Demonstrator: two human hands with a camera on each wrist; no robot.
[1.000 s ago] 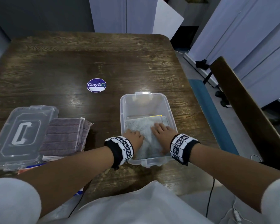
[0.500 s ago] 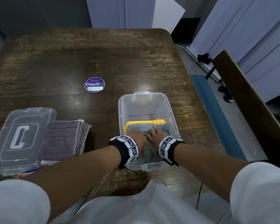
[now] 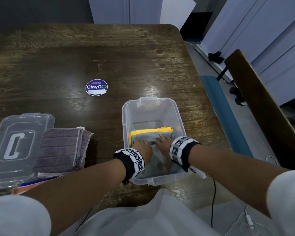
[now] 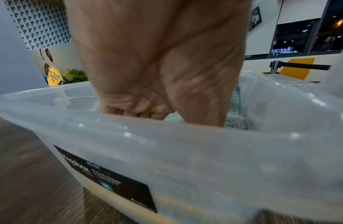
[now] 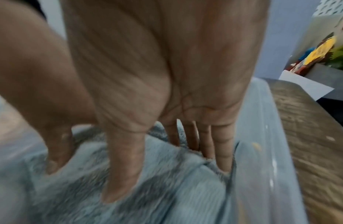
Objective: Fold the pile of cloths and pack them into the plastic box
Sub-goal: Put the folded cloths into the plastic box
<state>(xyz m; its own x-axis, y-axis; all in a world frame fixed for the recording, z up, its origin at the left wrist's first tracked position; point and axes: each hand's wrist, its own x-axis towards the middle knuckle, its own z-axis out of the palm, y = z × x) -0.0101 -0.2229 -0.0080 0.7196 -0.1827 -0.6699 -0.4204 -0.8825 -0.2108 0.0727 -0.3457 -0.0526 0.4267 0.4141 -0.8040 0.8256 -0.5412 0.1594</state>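
A clear plastic box [image 3: 124, 116] stands on the wooden table right in front of me. Inside it a grey fluffy cloth [image 3: 146, 136] lies over a yellow cloth [image 3: 148, 131], whose far edge shows. Both hands are down in the near half of the box. My left hand [image 3: 141, 147] rests on the grey cloth's left part; in the left wrist view the box wall [image 4: 185, 151] hides its fingertips. My right hand [image 5: 166, 178] presses the grey cloth [image 5: 80, 197] with straight fingers, which push down along the right wall. A folded purple striped cloth [image 3: 60, 149] waits on the left.
The box's clear lid [image 3: 15, 147] lies flat at the left edge, partly under the purple cloth. A round ClayGo sticker [image 3: 96, 87] sits mid-table. A dark wooden bench [image 3: 262, 108] stands to the right of the table, with floor between them.
Both hands slid toward the near end of the box and closer together. The grey cloth bunched up under them, and the yellow cloth's far edge came into view.
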